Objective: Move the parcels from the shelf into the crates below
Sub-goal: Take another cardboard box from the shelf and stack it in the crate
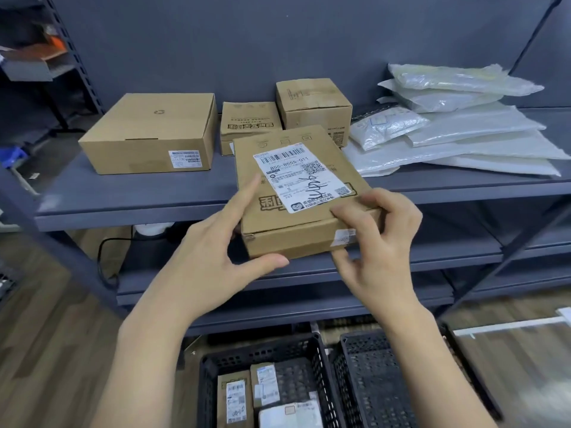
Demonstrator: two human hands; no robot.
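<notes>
A flat cardboard parcel [296,233] with a white shipping label juts out past the front edge of the grey shelf [123,193]. My left hand [216,248] grips its left side, thumb under the front face. My right hand [377,242] holds its right front corner. Farther back on the shelf stand a wide cardboard box [148,134] and two smaller boxes [250,122] [313,100]. Below, the left black crate [265,356] holds several labelled parcels. The right black crate [370,384] shows only its mesh floor.
A pile of pale plastic mailer bags [457,125] fills the right part of the shelf. Lower shelf boards [432,257] lie between the top shelf and the crates. A black cable [105,261] hangs at the left. The floor is wooden.
</notes>
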